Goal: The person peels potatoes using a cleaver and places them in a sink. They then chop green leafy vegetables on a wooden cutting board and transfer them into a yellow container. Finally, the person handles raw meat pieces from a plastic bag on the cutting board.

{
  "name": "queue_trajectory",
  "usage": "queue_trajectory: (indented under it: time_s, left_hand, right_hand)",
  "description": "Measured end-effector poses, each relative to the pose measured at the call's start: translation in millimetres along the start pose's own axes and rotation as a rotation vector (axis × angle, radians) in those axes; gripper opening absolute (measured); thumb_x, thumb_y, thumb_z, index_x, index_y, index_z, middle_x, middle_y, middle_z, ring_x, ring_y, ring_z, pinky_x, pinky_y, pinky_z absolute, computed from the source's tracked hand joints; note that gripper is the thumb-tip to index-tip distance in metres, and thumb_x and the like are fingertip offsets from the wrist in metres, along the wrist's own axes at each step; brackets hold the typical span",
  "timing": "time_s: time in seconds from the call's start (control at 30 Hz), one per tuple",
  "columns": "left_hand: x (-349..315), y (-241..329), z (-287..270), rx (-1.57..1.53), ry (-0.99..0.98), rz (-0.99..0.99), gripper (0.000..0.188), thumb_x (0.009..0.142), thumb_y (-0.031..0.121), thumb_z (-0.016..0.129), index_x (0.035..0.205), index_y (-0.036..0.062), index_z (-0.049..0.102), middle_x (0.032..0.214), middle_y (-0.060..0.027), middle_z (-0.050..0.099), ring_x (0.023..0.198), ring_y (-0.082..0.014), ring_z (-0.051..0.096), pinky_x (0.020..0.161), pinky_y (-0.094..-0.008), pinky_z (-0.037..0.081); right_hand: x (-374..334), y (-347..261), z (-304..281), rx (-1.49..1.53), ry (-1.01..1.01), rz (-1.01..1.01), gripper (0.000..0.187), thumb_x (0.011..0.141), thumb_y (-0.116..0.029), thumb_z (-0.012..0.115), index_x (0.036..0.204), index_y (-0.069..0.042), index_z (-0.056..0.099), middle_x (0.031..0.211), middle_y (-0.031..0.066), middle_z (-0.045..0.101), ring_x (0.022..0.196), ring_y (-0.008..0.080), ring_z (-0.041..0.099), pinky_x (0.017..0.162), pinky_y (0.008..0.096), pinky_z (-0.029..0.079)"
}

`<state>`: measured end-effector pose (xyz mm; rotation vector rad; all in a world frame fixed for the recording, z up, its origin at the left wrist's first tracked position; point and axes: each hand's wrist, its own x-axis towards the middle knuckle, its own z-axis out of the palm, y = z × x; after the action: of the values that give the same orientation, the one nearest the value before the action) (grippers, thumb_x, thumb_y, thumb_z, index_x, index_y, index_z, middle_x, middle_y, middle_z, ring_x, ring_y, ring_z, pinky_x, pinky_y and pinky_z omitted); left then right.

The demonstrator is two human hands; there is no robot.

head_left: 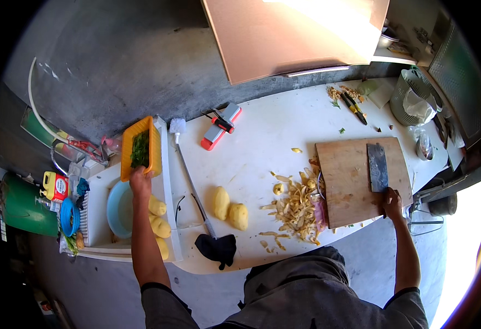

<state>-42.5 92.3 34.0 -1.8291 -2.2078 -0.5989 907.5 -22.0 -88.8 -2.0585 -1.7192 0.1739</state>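
Observation:
My left hand (pixel 140 180) is closed on the near rim of a yellow plastic basket (pixel 155 143), which holds green leaves (pixel 140 149). The basket is at the far end of the sink. On the right, my right hand (pixel 393 203) grips the handle of a dark-bladed cleaver (pixel 378 167). Its blade lies over a wooden cutting board (pixel 343 189). Two peeled potatoes (pixel 221 203) rest on the white table, and several more peeled potatoes (pixel 159 226) sit along the sink's right side, partly beside my left forearm. A heap of potato peels (pixel 292 211) spreads against the board's left edge.
A light blue basin (pixel 121 208) stands in the white sink (pixel 100 189). A long-handled brush (pixel 188 175) and a black cloth (pixel 216 249) lie beside it. Farther back are a grey-red sharpener-like block (pixel 229 116), a black-yellow tool (pixel 354 107) and a pale green basket (pixel 410 101).

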Motion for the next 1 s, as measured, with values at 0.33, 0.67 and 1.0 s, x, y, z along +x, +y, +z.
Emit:
queue_trajectory:
  time_s: [0.33, 0.67, 1.0]
  left_hand:
    - [-26.5, 17.6, -28.1, -0.124, 0.099, -0.001, 0.027, 0.074, 0.015, 0.085, 0.087, 0.0020, 0.067, 0.092, -0.0167, 0.068, 0.093, -0.0395, 0.061, 0.083, -0.0471, 0.051]
    - [-54.6, -41.7, -54.2, -0.218, 0.214, 0.012, 0.030, 0.068, 0.010, 0.086, 0.076, 0.0017, 0.059, 0.080, -0.0166, 0.060, 0.082, -0.0400, 0.056, 0.078, -0.0474, 0.046]
    - [-83.1, -67.5, -54.5, -0.272, 0.167, 0.031, 0.024, 0.069, 0.005, 0.083, 0.080, 0.0060, 0.062, 0.084, -0.0121, 0.063, 0.091, -0.0385, 0.058, 0.079, -0.0499, 0.047]
  right_hand:
    - [3.6, -91.1, -41.6, -0.207, -0.004, -0.104, 0.052, 0.076, -0.006, 0.070, 0.126, 0.004, 0.059, 0.128, 0.0250, 0.059, 0.126, 0.0441, 0.052, 0.104, 0.0516, 0.047]
    - [46.5, -618.6, 72.5, 0.957, -0.942, -0.262, 0.057, 0.098, -0.039, 0.073, 0.127, 0.008, 0.062, 0.105, 0.0106, 0.071, 0.097, 0.0197, 0.071, 0.074, 0.0324, 0.059]
    - [31.4, -856.9, 250.5, 0.878, -1.215, -0.132, 0.069, 0.093, -0.044, 0.075, 0.123, 0.016, 0.059, 0.110, 0.0239, 0.067, 0.076, 0.0313, 0.077, 0.059, 0.0362, 0.066]
